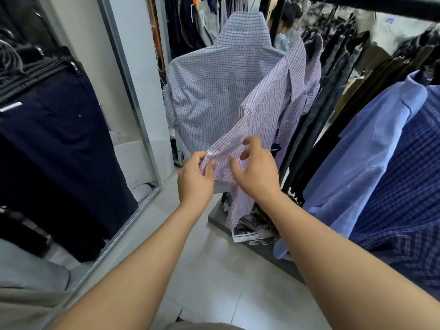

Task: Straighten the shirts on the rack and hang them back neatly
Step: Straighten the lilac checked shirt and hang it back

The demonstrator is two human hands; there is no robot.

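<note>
A pink-and-white checked shirt (269, 110) hangs on the rack in front of me, its sleeve drawn out toward me. My left hand (195, 179) pinches the sleeve's cuff between thumb and fingers. Just to the right, my right hand (256, 170) hovers over the sleeve with fingers spread and loosely bent, holding nothing. Behind it hangs a blue-and-white checked shirt (214, 91) with its back to me. At the right hang a light blue shirt (362, 163) and a dark blue plaid shirt (409, 177).
A black rack rail (381, 5) runs across the top right with dark trousers (333, 96) hanging from it. A mirror with a metal frame (133, 96) leans at the left. Packaged items (254, 227) lie on the rack's base. Pale floor tiles (214, 270) lie below.
</note>
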